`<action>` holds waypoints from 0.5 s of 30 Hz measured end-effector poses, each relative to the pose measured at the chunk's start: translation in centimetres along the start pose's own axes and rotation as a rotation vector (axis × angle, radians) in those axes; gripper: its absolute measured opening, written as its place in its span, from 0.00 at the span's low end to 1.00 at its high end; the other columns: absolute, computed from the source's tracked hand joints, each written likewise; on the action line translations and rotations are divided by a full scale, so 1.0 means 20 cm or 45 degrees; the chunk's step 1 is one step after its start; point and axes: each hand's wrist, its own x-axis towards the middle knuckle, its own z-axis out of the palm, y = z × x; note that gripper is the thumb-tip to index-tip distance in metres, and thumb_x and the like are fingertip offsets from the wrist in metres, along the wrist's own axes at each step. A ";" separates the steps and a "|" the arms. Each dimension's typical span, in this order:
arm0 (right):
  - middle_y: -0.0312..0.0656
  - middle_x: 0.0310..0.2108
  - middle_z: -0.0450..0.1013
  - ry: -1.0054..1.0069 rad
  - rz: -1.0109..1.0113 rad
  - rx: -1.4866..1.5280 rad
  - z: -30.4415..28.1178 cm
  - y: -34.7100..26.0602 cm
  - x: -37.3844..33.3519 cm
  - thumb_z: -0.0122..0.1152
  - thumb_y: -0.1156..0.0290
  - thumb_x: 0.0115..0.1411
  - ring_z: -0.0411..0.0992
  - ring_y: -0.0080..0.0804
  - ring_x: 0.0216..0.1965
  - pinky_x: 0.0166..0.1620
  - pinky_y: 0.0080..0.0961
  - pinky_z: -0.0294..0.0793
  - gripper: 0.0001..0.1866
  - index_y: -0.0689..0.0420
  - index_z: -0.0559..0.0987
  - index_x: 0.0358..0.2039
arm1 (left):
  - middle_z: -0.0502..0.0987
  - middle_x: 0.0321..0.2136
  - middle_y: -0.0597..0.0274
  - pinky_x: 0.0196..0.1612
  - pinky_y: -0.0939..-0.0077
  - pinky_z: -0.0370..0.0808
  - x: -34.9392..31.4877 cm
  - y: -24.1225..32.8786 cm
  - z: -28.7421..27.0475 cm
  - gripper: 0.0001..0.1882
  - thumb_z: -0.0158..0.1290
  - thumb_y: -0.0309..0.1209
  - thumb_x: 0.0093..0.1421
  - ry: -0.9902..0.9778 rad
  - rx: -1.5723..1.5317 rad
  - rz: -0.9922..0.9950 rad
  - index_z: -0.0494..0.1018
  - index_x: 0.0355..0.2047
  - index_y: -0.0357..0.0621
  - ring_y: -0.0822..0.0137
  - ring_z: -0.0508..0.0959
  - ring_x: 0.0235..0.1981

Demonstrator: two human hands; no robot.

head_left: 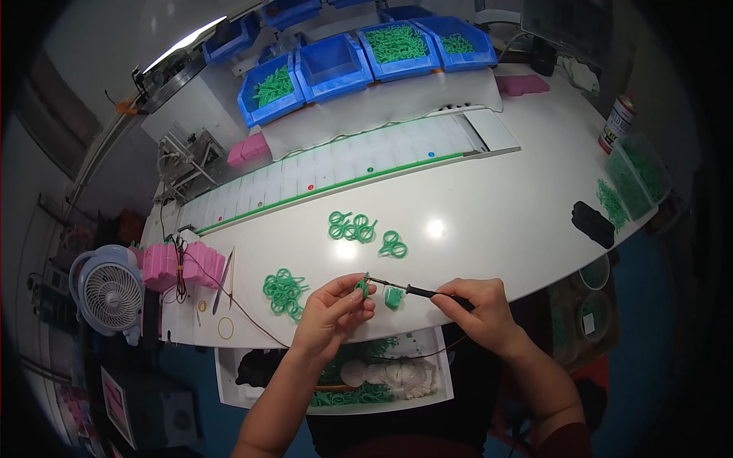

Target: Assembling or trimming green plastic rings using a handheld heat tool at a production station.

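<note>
My left hand (334,313) pinches a small green plastic part (364,288) between thumb and fingers, just above the near edge of the white table (489,221). In my right hand (481,309) is a soldering iron (422,292) with a black handle and thin metal shaft, its tip at the green part. Whether the tip touches it I cannot tell. A small green block (393,298) lies beneath the shaft. Green ring-shaped parts with short tails lie in a pile (282,292) left of my left hand, in a middle group (351,227) and in a smaller cluster (392,245).
A conveyor belt (336,164) with a green edge crosses behind, below blue bins (332,69). An open drawer (229,382) holds green parts beneath my arms. Pink blocks (183,264), tweezers (224,282) and a fan (111,294) are left; a spray can (617,124) stands right.
</note>
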 end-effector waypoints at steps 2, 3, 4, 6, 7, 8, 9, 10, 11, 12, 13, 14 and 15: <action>0.43 0.19 0.74 -0.002 0.001 -0.001 0.00 0.00 0.00 0.61 0.67 0.56 0.71 0.30 0.17 0.22 0.23 0.67 0.10 0.63 0.80 0.28 | 0.75 0.38 0.52 0.36 0.78 0.79 0.00 0.00 0.00 0.15 0.52 0.20 0.58 0.015 0.009 -0.006 0.69 0.47 0.35 0.68 0.76 0.32; 0.44 0.19 0.74 -0.004 0.002 -0.003 0.00 0.00 0.00 0.61 0.67 0.56 0.71 0.31 0.17 0.22 0.23 0.67 0.10 0.63 0.80 0.28 | 0.75 0.38 0.52 0.36 0.78 0.79 0.00 0.00 0.00 0.15 0.52 0.20 0.58 0.015 0.009 -0.006 0.69 0.47 0.35 0.68 0.76 0.32; 0.44 0.19 0.74 -0.004 0.002 -0.003 0.00 0.00 0.00 0.61 0.67 0.56 0.71 0.31 0.17 0.22 0.23 0.67 0.10 0.63 0.80 0.28 | 0.75 0.38 0.52 0.36 0.78 0.79 0.00 0.00 0.00 0.15 0.52 0.20 0.58 0.018 0.009 -0.008 0.69 0.47 0.35 0.68 0.76 0.32; 0.44 0.19 0.74 -0.005 -0.007 -0.007 0.00 0.01 0.00 0.61 0.67 0.56 0.71 0.31 0.17 0.22 0.24 0.67 0.10 0.62 0.80 0.28 | 0.75 0.38 0.52 0.36 0.78 0.79 0.00 0.00 0.01 0.15 0.52 0.20 0.58 0.021 0.008 -0.009 0.69 0.47 0.35 0.68 0.76 0.32; 0.44 0.19 0.74 -0.005 -0.007 -0.007 0.00 0.01 0.00 0.61 0.67 0.56 0.71 0.31 0.17 0.22 0.24 0.67 0.10 0.62 0.80 0.28 | 0.75 0.38 0.52 0.36 0.78 0.79 0.00 0.00 0.01 0.15 0.52 0.20 0.58 0.023 0.010 -0.009 0.70 0.47 0.35 0.68 0.76 0.32; 0.44 0.19 0.74 -0.010 -0.006 -0.013 0.00 0.00 0.00 0.61 0.67 0.56 0.71 0.31 0.17 0.22 0.24 0.67 0.10 0.62 0.80 0.28 | 0.75 0.38 0.52 0.36 0.78 0.79 0.00 0.00 0.01 0.15 0.52 0.20 0.58 0.026 0.011 -0.008 0.70 0.46 0.35 0.68 0.76 0.32; 0.44 0.19 0.74 -0.014 -0.005 -0.019 0.00 0.00 0.00 0.61 0.67 0.56 0.71 0.31 0.17 0.22 0.24 0.67 0.10 0.63 0.80 0.28 | 0.75 0.38 0.52 0.36 0.78 0.79 0.00 0.01 0.01 0.15 0.52 0.20 0.58 0.027 0.011 -0.008 0.70 0.46 0.35 0.68 0.76 0.32; 0.44 0.19 0.74 -0.014 -0.004 -0.020 0.00 0.00 0.00 0.61 0.67 0.56 0.71 0.31 0.17 0.22 0.24 0.67 0.10 0.63 0.80 0.28 | 0.75 0.38 0.52 0.36 0.78 0.79 0.00 0.01 0.01 0.15 0.52 0.20 0.58 0.028 0.015 -0.010 0.70 0.46 0.35 0.68 0.76 0.32; 0.44 0.19 0.74 -0.012 0.003 -0.018 0.00 0.00 0.00 0.60 0.67 0.56 0.70 0.31 0.17 0.22 0.24 0.67 0.10 0.63 0.80 0.28 | 0.75 0.38 0.52 0.36 0.78 0.79 0.00 0.00 0.01 0.15 0.52 0.20 0.58 0.028 0.018 -0.012 0.70 0.46 0.35 0.69 0.76 0.32; 0.44 0.19 0.73 -0.010 0.011 -0.015 0.00 0.00 0.00 0.60 0.67 0.56 0.70 0.31 0.17 0.22 0.24 0.67 0.10 0.63 0.80 0.28 | 0.75 0.38 0.52 0.36 0.78 0.79 0.00 0.00 0.01 0.15 0.52 0.20 0.58 0.028 0.018 -0.012 0.70 0.46 0.35 0.69 0.76 0.32; 0.44 0.19 0.73 -0.011 0.011 -0.015 0.00 0.00 0.00 0.60 0.67 0.56 0.70 0.31 0.17 0.22 0.24 0.67 0.10 0.63 0.80 0.28 | 0.75 0.38 0.52 0.36 0.78 0.79 0.00 0.00 0.00 0.15 0.52 0.20 0.58 0.026 0.013 -0.013 0.70 0.46 0.35 0.69 0.76 0.32; 0.44 0.19 0.73 -0.015 0.019 -0.011 0.00 0.00 0.00 0.60 0.67 0.56 0.70 0.31 0.17 0.22 0.24 0.67 0.10 0.63 0.80 0.28 | 0.75 0.38 0.52 0.36 0.78 0.79 0.00 0.00 0.00 0.15 0.52 0.20 0.58 0.024 0.007 -0.013 0.70 0.46 0.35 0.69 0.76 0.32; 0.44 0.19 0.74 -0.020 0.027 -0.006 0.00 -0.01 0.00 0.60 0.67 0.56 0.70 0.31 0.17 0.22 0.24 0.67 0.10 0.63 0.80 0.28 | 0.75 0.38 0.52 0.36 0.78 0.79 0.00 0.00 0.00 0.15 0.52 0.20 0.58 0.024 0.007 -0.013 0.70 0.46 0.35 0.69 0.76 0.32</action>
